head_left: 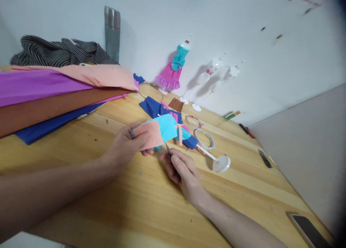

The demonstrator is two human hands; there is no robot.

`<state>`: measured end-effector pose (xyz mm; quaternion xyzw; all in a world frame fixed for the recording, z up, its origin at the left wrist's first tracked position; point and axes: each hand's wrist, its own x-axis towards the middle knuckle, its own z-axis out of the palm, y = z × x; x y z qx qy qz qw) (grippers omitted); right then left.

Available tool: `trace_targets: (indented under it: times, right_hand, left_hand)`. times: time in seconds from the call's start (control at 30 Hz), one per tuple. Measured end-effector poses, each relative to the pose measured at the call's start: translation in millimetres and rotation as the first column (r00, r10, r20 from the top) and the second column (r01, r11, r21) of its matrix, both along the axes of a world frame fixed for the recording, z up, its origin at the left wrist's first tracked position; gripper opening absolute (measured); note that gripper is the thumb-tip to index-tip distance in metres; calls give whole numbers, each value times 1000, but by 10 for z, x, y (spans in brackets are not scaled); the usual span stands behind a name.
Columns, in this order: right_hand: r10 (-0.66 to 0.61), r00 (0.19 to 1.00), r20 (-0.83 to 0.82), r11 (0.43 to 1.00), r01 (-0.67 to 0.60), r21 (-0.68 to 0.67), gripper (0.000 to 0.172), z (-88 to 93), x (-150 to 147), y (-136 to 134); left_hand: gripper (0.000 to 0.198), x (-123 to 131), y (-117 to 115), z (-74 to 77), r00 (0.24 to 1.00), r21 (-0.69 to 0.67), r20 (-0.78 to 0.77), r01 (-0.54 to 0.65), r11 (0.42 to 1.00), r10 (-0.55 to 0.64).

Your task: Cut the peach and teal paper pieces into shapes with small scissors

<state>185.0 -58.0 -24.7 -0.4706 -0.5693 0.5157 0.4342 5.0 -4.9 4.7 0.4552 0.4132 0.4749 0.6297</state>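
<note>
My left hand (131, 141) pinches a folded piece of peach crepe paper (148, 134) together with turquoise crepe paper (168, 127), thumb on top. Just right of it, my right hand (182, 165) is closed around a slim dark pointed tool (168, 149), which could be scissors. Its tip points up at the lower edge of the paper; whether they touch I cannot tell. Behind the paper, a small mannequin stand (222, 163) lies on its side, its upper part hidden among dark blue crepe paper pieces (154, 106).
Tape rolls (204, 138) lie beyond my right hand, with a box cutter (265, 158) farther right and a phone (310, 230) near the front corner. Large crepe sheets (54, 103) fill the left. A dressed mannequin (175, 66) and two bare ones (213, 66) stand by the wall.
</note>
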Motion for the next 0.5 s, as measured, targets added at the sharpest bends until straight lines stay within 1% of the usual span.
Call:
trace_targets:
  times: [0.27, 0.37, 0.5]
  right_hand:
    - [10, 1000, -2, 1000, -10, 7, 39, 10, -12, 10]
    - [12, 1000, -6, 1000, -12, -13, 40, 23, -15, 13]
    - [12, 999, -43, 1000, -13, -23, 40, 37, -29, 30]
  left_hand:
    - [20, 8, -18, -6, 1000, 38, 26, -16, 999, 15]
    - [19, 1, -17, -12, 1000, 30, 4, -31, 999, 31]
    - [18, -1, -24, -26, 999, 43, -16, 32, 999, -31]
